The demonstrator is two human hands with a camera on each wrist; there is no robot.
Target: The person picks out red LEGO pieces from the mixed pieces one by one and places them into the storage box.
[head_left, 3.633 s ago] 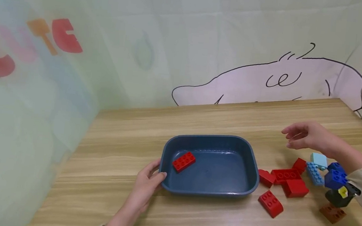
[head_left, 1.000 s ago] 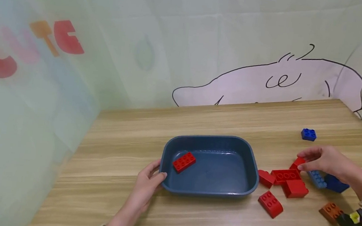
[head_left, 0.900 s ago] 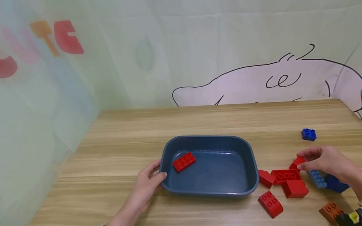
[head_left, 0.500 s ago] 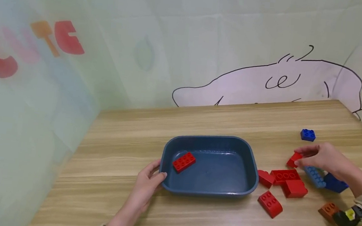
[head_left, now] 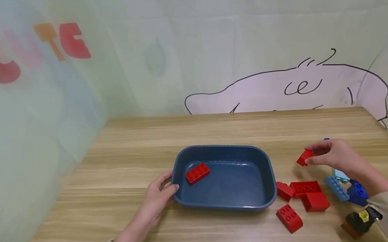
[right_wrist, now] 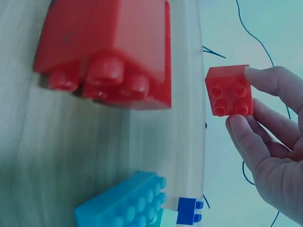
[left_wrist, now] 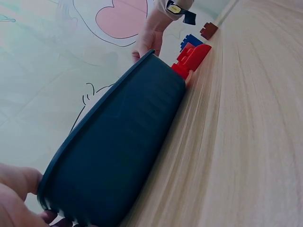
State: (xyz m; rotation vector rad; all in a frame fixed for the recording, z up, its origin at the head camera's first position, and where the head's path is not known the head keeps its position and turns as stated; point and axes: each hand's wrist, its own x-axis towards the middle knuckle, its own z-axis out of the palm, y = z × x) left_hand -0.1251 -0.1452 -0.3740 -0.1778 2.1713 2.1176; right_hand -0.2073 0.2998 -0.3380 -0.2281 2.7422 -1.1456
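Observation:
My right hand (head_left: 338, 155) pinches a small red toy brick (head_left: 304, 157) between fingertips and thumb, raised above the table behind the other bricks. In the right wrist view the held brick (right_wrist: 229, 90) shows its four-stud face. My left hand (head_left: 159, 195) grips the left end of a dark blue rectangular tub (head_left: 235, 185), thumb over the rim and fingers outside. Inside the tub, toward its left, lies a red eight-stud brick (head_left: 197, 173). The left wrist view shows the tub's outer side (left_wrist: 118, 127) and part of the hand at its rim.
Right of the tub lie red bricks: a sloped one (head_left: 284, 191), a long one (head_left: 304, 188), a block (head_left: 316, 202) and a curved one (head_left: 289, 218). Beyond are light blue (head_left: 337, 188) and dark blue (head_left: 358, 192) bricks. A brown brick (head_left: 351, 231) sits under the wrist strap.
The right hand has taken the small red brick from the pile, lifting it back and to the left. The left hand and the tub stay in place.

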